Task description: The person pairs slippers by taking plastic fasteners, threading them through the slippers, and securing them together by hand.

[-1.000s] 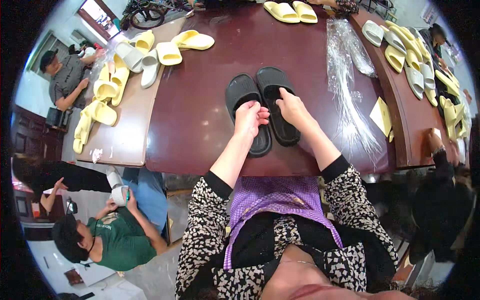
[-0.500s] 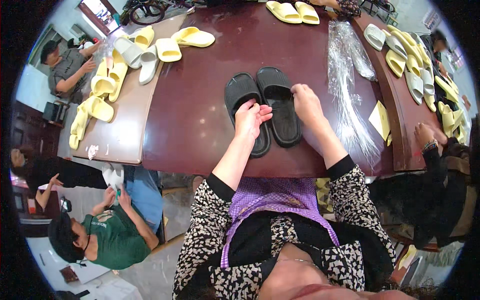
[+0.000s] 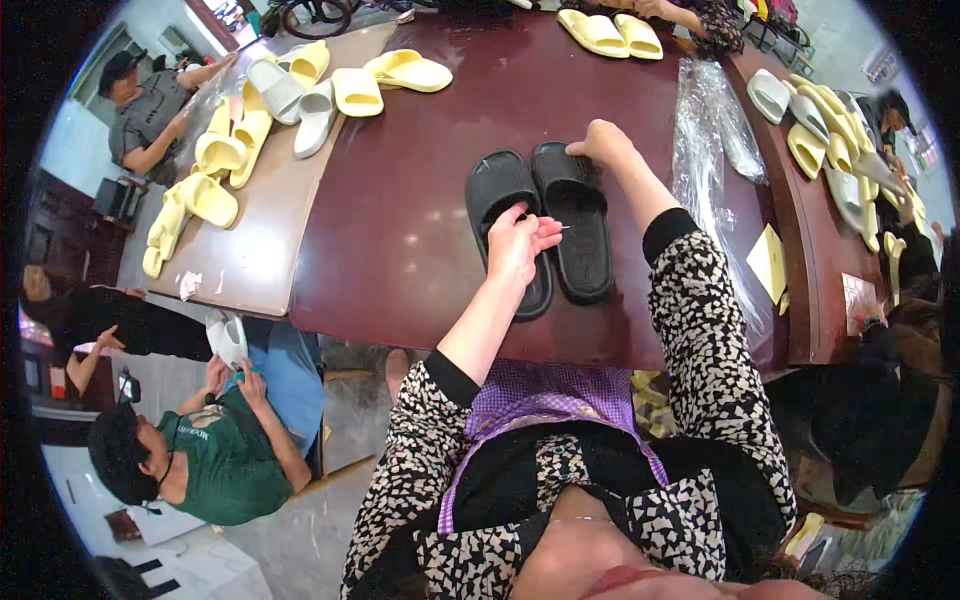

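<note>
- Dark red-brown table (image 3: pixel 400 240) fills the middle of the view, in a busy room where other people sit and work.
- Left hand (image 3: pixel 518 243) rests on the left black slipper (image 3: pixel 505 195), near the edge of the table closest to the person. Its fingers are pressed together in a pinch on a thin white pin-like thing (image 3: pixel 560 228). What the little thing is, I cannot tell; it is too small.
- Right hand (image 3: pixel 603 143) reaches farther out and curls over the far end of the right black slipper (image 3: pixel 578 215). The fingers look bent and closed on the slipper's tip.
- Both black slippers lie flat, side by side and touching, soles down, in the middle of the table.
- To do this bit well, I think the right hand should hold its slipper so the pair does not slide, and the left hand should keep the thin thing low and move it slowly, so it goes just where it should.
- Clear plastic bags (image 3: pixel 715 140) lie just right of the slippers.
- Yellow slippers (image 3: pixel 405 70) and white ones sit at the far left corner, well apart from the hands. More yellow ones (image 3: pixel 610 32) lie at the far edge.
- A person in a green shirt (image 3: pixel 230 460) sits low by the left side of the table.
</note>
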Available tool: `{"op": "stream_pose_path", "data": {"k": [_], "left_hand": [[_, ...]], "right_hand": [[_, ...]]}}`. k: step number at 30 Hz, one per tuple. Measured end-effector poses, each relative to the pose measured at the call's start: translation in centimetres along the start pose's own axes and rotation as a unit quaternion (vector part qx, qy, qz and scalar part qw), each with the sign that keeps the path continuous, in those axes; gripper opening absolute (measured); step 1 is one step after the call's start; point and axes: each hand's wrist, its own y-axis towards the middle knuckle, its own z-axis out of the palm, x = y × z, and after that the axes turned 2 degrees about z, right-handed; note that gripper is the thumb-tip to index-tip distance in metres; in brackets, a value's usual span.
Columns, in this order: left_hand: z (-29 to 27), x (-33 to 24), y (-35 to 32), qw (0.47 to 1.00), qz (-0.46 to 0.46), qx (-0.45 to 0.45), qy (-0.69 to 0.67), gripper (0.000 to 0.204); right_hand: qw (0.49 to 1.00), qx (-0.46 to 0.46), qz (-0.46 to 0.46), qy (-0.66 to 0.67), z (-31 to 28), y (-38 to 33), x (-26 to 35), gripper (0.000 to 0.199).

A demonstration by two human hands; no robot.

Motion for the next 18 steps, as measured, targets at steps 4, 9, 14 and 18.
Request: {"op": "stream_pose_path", "data": {"k": [4,9,14,18], "left_hand": [[0.0,-0.5,0.4,0.999,-0.003,0.019,0.039,0.057],[-0.3,-1.3,0.7,0.995,0.000,0.008,0.103,0.052],[-0.4,-1.5,1.1,0.992,-0.006,0.024,0.127,0.050],[-0.5,-1.5,1.3,0.991,-0.013,0.033,0.129,0.050]], "right_hand": [[0.997,0.011,-0.025,-0.076,0.2,1.2,0.2,0.032],[0.995,0.012,-0.005,-0.095,1.5,1.8,0.7,0.030],[0.992,-0.048,-0.038,-0.108,2.9,2.7,-0.2,0.025],[0.975,-0.129,-0.116,0.141,2.7,3.9,0.8,0.023]]}}
